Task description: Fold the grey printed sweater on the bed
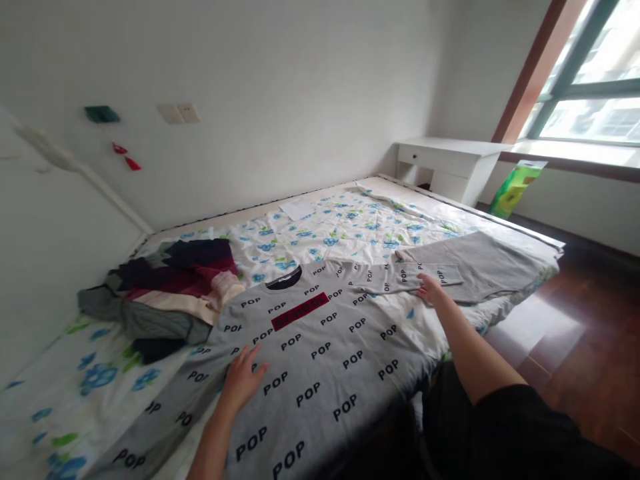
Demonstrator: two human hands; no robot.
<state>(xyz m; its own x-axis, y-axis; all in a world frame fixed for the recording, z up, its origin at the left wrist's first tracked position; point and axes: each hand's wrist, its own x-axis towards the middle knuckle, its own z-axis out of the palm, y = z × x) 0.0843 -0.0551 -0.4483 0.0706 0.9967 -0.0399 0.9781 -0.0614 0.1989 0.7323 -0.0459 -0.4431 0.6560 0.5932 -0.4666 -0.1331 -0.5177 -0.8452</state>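
A grey long-sleeved sweatshirt [320, 347] with black "POP" print, a dark collar and a red chest patch lies flat and face up on the bed. My left hand [243, 380] rests palm down on its lower left part, fingers spread. One sleeve [385, 280] stretches out to the right across the bed, and my right hand [431, 289] lies on it near the cuff, not visibly gripping it. Beyond that sleeve is a folded-looking grey knit garment [475, 267].
A heap of dark, red and cream clothes [165, 293] sits left of the sweatshirt on the floral bedding [325, 230]. A white paper [297, 208] lies near the far edge. Beyond the bed stand a white desk [450, 160] and a green bag [515, 187]. A wooden floor [565, 333] lies to the right.
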